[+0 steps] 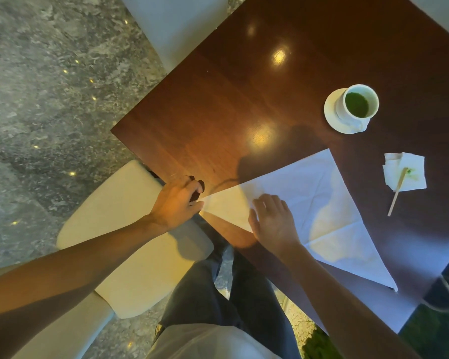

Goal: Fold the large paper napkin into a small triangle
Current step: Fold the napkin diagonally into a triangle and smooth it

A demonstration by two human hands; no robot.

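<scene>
**Two hands on a large napkin folded into a triangle at a wooden table**

Seen from above, a large white paper napkin (319, 203) lies flat on a dark, glossy wooden table (244, 99). It is folded into a big triangle. One corner points toward the left table edge, one toward the far side, and one toward the near right, where the tip reaches the table's near edge.

The left hand (178, 203) is at the napkin's left corner, right at the edge of the table. Its fingers are curled and its fingertips meet the point of the paper; whether they pinch it or only press it cannot be told. A small dark object sits under those fingers, too hidden to identify.

The right hand (274, 224) rests palm down on the napkin's near left part, fingers spread and mostly flat, gripping nothing. The bulk of the triangle stretches away to the right of this hand.

Beyond the napkin, well apart, a white cup (359, 104) of green liquid stands on a white saucer (332, 117). To the right, a small crumpled napkin (410, 169) with a green stain has a wooden stir stick (397, 193) lying across it. Cream chairs (130, 229) stand beside the table.
</scene>
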